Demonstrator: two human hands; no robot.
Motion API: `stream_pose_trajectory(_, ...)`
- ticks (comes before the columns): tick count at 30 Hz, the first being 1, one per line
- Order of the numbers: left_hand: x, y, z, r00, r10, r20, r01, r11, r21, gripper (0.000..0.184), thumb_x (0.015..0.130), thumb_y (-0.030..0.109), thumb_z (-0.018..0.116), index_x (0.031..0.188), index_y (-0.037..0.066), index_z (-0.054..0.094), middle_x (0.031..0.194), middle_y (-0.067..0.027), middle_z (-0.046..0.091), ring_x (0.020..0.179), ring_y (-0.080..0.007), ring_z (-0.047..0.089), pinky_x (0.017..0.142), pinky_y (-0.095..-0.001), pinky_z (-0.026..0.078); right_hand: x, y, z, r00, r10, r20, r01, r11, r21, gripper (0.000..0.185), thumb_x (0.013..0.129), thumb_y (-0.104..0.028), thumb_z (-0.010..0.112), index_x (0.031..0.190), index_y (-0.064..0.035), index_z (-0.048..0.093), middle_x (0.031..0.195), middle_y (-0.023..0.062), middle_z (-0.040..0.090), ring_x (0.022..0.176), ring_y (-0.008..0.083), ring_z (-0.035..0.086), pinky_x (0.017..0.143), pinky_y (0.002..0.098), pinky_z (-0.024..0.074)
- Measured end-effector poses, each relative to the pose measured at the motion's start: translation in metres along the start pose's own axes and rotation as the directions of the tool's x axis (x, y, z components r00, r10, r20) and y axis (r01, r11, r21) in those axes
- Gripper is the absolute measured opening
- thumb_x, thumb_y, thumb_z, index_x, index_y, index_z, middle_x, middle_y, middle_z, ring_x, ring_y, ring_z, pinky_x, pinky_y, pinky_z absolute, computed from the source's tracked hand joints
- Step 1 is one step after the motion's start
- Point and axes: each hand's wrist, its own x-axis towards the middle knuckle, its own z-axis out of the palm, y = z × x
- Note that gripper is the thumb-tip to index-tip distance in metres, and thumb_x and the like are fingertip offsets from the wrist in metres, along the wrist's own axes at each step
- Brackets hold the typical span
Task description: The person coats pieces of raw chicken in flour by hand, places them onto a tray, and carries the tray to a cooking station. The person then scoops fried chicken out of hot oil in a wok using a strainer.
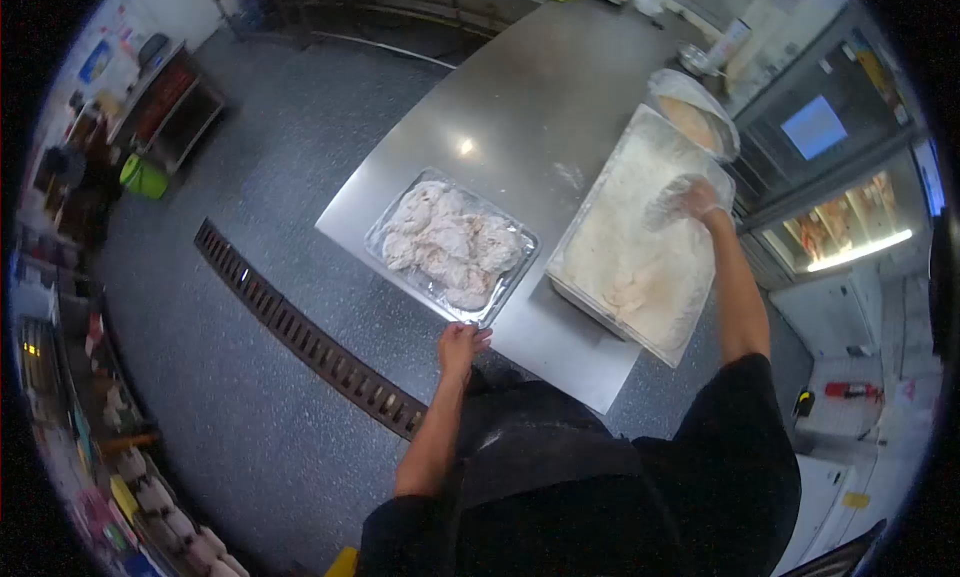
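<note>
On the steel table's near left part lies a metal tray [524, 254] heaped with flour-coated pieces [445, 239]. My left hand [461, 349] is at the tray's near corner, fingers bent against its rim. To the right stands a large white tub [612, 202] of flour, with a few coated pieces [628, 291] at its near end. My right hand [690, 199], in a clear floury glove, is over the flour near the tub's right side; what its fingers hold, if anything, is hidden. Beyond the tub's far end sits a round container [690, 117] lined with plastic.
The steel table [540, 107] stretches away ahead. Glass-door cabinets [840, 217] stand at the right. A floor drain grate [310, 327] runs along the left floor. Farther left are a green bucket [143, 177] and a cart [170, 112].
</note>
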Motion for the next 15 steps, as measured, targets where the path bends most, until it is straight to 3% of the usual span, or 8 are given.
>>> stream_pose_trajectory(2, -0.002, 0.007, 0.002, 0.999, -0.038, 0.036, 0.039, 0.999, -0.036, 0.008, 0.083, 0.004, 0.049, 0.082, -0.004, 0.047, 0.083, -0.0138, 0.057, 0.079, -0.0283, 0.065, 0.063, -0.0308, 0.055, 0.0, -0.002, -0.012, 0.982, 0.166, 0.087, -0.169, 0.985, 0.029, 0.047, 0.075, -0.038, 0.057, 0.105, -0.0015, 0.058, 0.113, 0.0207, 0.055, 0.108, 0.0337, 0.051, 0.093, 0.0381, 0.0392)
stream_pose_trajectory(5, 0.005, 0.0, -0.002, 0.999, 0.023, 0.048, -0.018, 0.995, -0.1, 0.006, 0.082, 0.002, 0.049, 0.08, -0.003, 0.048, 0.083, -0.0142, 0.056, 0.08, -0.0287, 0.064, 0.069, -0.0336, 0.056, -0.013, -0.011, -0.034, 0.976, 0.196, 0.091, -0.193, 0.98, -0.039, 0.047, 0.075, -0.039, 0.058, 0.103, -0.0017, 0.059, 0.112, 0.0217, 0.055, 0.105, 0.0351, 0.052, 0.09, 0.0394, 0.0409)
stream_pose_trajectory(6, 0.003, 0.003, -0.002, 0.999, 0.027, 0.033, -0.024, 0.994, -0.109, 0.004, 0.081, 0.0, 0.048, 0.078, -0.002, 0.048, 0.083, -0.0141, 0.056, 0.079, -0.0279, 0.063, 0.071, -0.0363, 0.056, -0.019, -0.009, -0.038, 0.996, 0.054, 0.068, -0.049, 0.996, -0.071, 0.044, 0.075, -0.037, 0.057, 0.102, -0.0024, 0.059, 0.112, 0.0212, 0.055, 0.104, 0.0349, 0.053, 0.086, 0.0409, 0.0429)
stream_pose_trajectory(9, 0.014, 0.001, -0.025, 0.998, 0.053, 0.037, -0.049, 0.994, -0.093, 0.004, 0.08, -0.002, 0.048, 0.076, -0.003, 0.048, 0.082, -0.0132, 0.056, 0.076, -0.0261, 0.062, 0.071, -0.0387, 0.056, -0.029, -0.032, -0.061, 1.0, 0.01, 0.001, -0.01, 0.996, 0.083, 0.042, 0.076, -0.035, 0.056, 0.104, -0.0033, 0.059, 0.111, 0.0197, 0.056, 0.102, 0.0343, 0.054, 0.084, 0.041, 0.0427)
stream_pose_trajectory(11, 0.017, 0.01, -0.041, 0.997, 0.067, 0.049, -0.063, 0.995, -0.082, 0.004, 0.079, -0.002, 0.048, 0.076, -0.003, 0.048, 0.081, -0.0126, 0.055, 0.076, -0.0258, 0.062, 0.07, -0.0396, 0.056, -0.05, -0.074, -0.094, 0.996, 0.084, -0.034, -0.081, 0.993, 0.082, 0.036, 0.078, -0.031, 0.055, 0.104, -0.0065, 0.06, 0.108, 0.0165, 0.058, 0.098, 0.0328, 0.055, 0.083, 0.0403, 0.0429)
stream_pose_trajectory(13, 0.016, 0.02, -0.048, 0.995, 0.067, 0.068, -0.063, 0.996, -0.061, 0.004, 0.079, -0.003, 0.048, 0.075, -0.003, 0.049, 0.08, -0.0119, 0.055, 0.075, -0.0254, 0.061, 0.07, -0.0404, 0.057, -0.073, -0.119, -0.129, 0.989, -0.124, -0.078, 0.127, 0.991, 0.037, 0.03, 0.077, -0.024, 0.055, 0.102, -0.0084, 0.06, 0.104, 0.0155, 0.059, 0.095, 0.0319, 0.056, 0.082, 0.0393, 0.0435)
stream_pose_trajectory(14, 0.02, 0.031, -0.054, 0.995, 0.035, 0.091, -0.031, 0.998, -0.046, 0.004, 0.078, -0.003, 0.048, 0.075, -0.003, 0.049, 0.08, -0.0115, 0.055, 0.075, -0.0251, 0.061, 0.07, -0.0408, 0.056, -0.063, -0.135, -0.12, 0.991, -0.112, -0.069, 0.115, 0.992, 0.046, 0.03, 0.077, -0.024, 0.055, 0.102, -0.0084, 0.06, 0.104, 0.0155, 0.059, 0.095, 0.0319, 0.056, 0.082, 0.0393, 0.0435)
stream_pose_trajectory(15, 0.02, 0.038, -0.06, 0.993, 0.006, 0.116, -0.003, 1.0, -0.028, 0.004, 0.078, -0.003, 0.049, 0.074, -0.003, 0.05, 0.079, -0.011, 0.055, 0.075, -0.0247, 0.061, 0.07, -0.0412, 0.056, -0.054, -0.146, -0.107, 0.879, -0.36, -0.313, 0.394, 0.918, 0.052, 0.027, 0.077, -0.021, 0.056, 0.1, -0.0091, 0.061, 0.1, 0.0145, 0.06, 0.092, 0.0313, 0.057, 0.081, 0.0391, 0.0441)
